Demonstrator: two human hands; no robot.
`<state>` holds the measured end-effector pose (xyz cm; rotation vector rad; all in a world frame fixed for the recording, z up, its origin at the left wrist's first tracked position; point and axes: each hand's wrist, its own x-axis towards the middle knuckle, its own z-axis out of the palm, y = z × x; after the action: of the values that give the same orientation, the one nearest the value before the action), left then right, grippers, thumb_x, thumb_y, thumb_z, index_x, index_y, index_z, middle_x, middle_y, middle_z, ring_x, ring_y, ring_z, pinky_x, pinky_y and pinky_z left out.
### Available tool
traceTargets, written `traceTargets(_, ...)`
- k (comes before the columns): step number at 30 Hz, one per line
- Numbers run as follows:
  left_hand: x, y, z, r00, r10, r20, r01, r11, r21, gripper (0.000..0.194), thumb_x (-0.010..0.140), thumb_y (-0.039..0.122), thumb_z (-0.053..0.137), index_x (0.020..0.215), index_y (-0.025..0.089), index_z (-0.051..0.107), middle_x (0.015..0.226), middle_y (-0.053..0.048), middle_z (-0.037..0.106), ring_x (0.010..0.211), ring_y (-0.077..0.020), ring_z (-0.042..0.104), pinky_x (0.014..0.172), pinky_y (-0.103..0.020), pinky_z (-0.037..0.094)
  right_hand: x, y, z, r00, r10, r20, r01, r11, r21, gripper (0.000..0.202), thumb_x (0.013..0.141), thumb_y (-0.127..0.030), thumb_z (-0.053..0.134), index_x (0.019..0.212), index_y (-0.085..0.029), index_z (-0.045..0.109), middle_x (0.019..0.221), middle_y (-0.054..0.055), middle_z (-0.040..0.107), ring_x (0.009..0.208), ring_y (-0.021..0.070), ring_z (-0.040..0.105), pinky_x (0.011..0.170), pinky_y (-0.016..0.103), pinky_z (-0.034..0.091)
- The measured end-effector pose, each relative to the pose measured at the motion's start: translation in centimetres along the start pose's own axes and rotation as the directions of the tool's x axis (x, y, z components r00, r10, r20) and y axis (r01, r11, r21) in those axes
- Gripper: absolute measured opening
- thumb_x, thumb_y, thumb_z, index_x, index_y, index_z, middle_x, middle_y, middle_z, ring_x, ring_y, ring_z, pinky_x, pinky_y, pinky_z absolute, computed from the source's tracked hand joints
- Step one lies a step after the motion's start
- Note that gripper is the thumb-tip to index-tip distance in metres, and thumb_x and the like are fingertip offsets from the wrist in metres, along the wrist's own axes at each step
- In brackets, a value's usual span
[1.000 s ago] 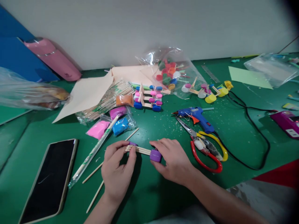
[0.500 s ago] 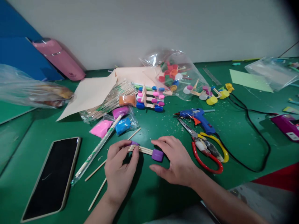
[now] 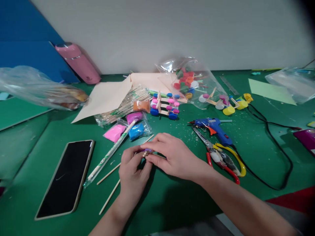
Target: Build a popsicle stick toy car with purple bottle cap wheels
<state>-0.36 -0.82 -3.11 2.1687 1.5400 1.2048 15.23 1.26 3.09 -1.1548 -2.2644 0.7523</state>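
At the lower middle, my left hand (image 3: 136, 168) pinches a small bundle of wooden sticks (image 3: 145, 154) with a purple piece (image 3: 148, 150) at it. My right hand (image 3: 169, 155) has closed over the same bundle from the right, its thumb and fingertips meeting my left fingers. Most of the bundle is hidden by the fingers. Two loose wooden sticks (image 3: 109, 196) lie left of and partly behind my left hand. Beyond the hands are bags of pink (image 3: 114, 132) and blue clay (image 3: 136, 131).
A phone (image 3: 65, 178) lies at left. Right of the hands are a blue glue gun (image 3: 213, 126) with its cable, and scissors (image 3: 205, 139). Behind stand a colourful stick model (image 3: 164, 105), a plastic bag of coloured caps (image 3: 188, 80) and a pink bottle (image 3: 80, 64).
My right hand has moved left and closed on the bundle. The purple block at its right end is now hidden. The whole view has shifted slightly.
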Motion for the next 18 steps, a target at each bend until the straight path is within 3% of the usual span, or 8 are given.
traceTargets(7, 0.0, 0.1, 0.1, 0.999, -0.033, 0.019, 0.033, 0.999, 0.035, 0.006, 0.075, 0.016, 0.056, 0.074, 0.014, 0.061, 0.083, -0.006, 0.058, 0.079, -0.0190, 0.055, 0.069, -0.033, 0.048, 1.2, 0.7, 0.2, 0.993, -0.082, 0.087, 0.085, 0.996, -0.028, 0.020, 0.086, -0.024, 0.050, 0.099, -0.019, 0.064, 0.087, 0.003, 0.058, 0.081, 0.0142, 0.052, 0.071, 0.025, 0.040)
traceTargets(11, 0.0, 0.2, -0.2, 0.999, -0.043, 0.032, 0.042, 0.999, 0.021, 0.010, 0.075, 0.018, 0.056, 0.084, 0.016, 0.061, 0.088, -0.006, 0.057, 0.083, -0.0193, 0.055, 0.072, -0.034, 0.048, 1.2, 1.1, 0.2, 0.990, -0.095, 0.100, 0.097, 0.995, -0.016, 0.019, 0.086, -0.022, 0.050, 0.098, -0.021, 0.065, 0.087, 0.002, 0.057, 0.080, 0.0135, 0.053, 0.070, 0.024, 0.040)
traceTargets(15, 0.1, -0.4, -1.1, 0.980, -0.051, 0.190, 0.047, 0.999, 0.028, 0.039, 0.071, 0.027, 0.063, 0.106, 0.015, 0.054, 0.105, -0.012, 0.054, 0.098, -0.0243, 0.052, 0.082, -0.039, 0.045, 1.2, 1.2, 0.0, 0.987, -0.096, 0.129, 0.098, 0.995, -0.012, 0.019, 0.086, -0.022, 0.049, 0.097, -0.020, 0.065, 0.086, 0.003, 0.058, 0.080, 0.0139, 0.053, 0.070, 0.024, 0.041)
traceTargets(18, 0.5, -0.9, -1.8, 0.933, -0.019, 0.359, 0.017, 1.000, 0.007, 0.048, 0.070, 0.025, 0.063, 0.115, 0.016, 0.049, 0.114, -0.012, 0.053, 0.105, -0.0264, 0.048, 0.087, -0.043, 0.042, 1.2, 1.3, 0.1, 0.986, -0.096, 0.134, 0.096, 0.995, 0.005, 0.020, 0.086, -0.021, 0.049, 0.098, -0.020, 0.065, 0.087, 0.003, 0.059, 0.080, 0.0141, 0.054, 0.071, 0.025, 0.041)
